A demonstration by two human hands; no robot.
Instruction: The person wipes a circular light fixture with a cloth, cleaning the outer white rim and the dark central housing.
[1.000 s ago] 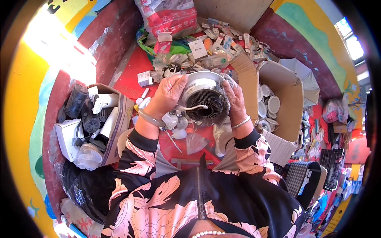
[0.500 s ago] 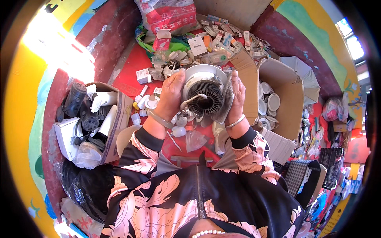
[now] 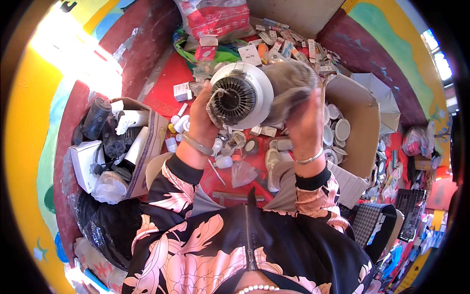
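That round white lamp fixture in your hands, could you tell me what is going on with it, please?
A person holds a round white downlight fixture up in both hands: the left hand grips its side by the black finned heat sink, and the right hand holds a grey cloth against its rim. Small boxes litter the red floor, and a cardboard box holds white parts.

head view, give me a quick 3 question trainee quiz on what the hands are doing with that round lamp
1. True or false: the round white lamp fitting lies on the floor.
2. Which hand grips it beside the black finned core? A left B right
3. What stands at the person's right, holding white discs?

Key: 1 false, both hands hold it up. 2 A; the right hand is at its other side. 3 an open cardboard box.
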